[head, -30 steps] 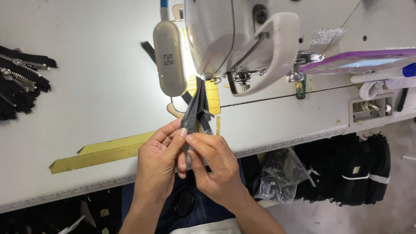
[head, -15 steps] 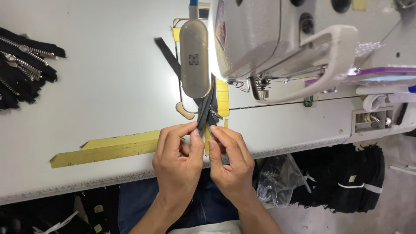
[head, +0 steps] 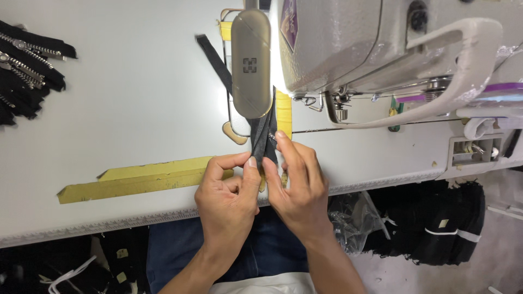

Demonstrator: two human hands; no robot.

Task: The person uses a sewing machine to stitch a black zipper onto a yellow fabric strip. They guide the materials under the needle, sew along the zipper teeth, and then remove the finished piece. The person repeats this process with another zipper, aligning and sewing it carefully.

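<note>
One head-worn camera looks steeply down, close over the white table (head: 109,109), seemingly near vertical.

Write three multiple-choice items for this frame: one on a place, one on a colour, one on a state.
1. Where does the pile of black zippers with metal teeth lie?
A far left of the table
B under the machine
C on the floor

2. What colour is the flat strip taped along the white table?
A red
B yellow
C green

3. How is the narrow black fabric strip held?
A lying loose
B one hand only
C pinched by both hands

A: zippers at the left edge.
B: yellow strip.
C: left hand and right hand grip it.
</note>
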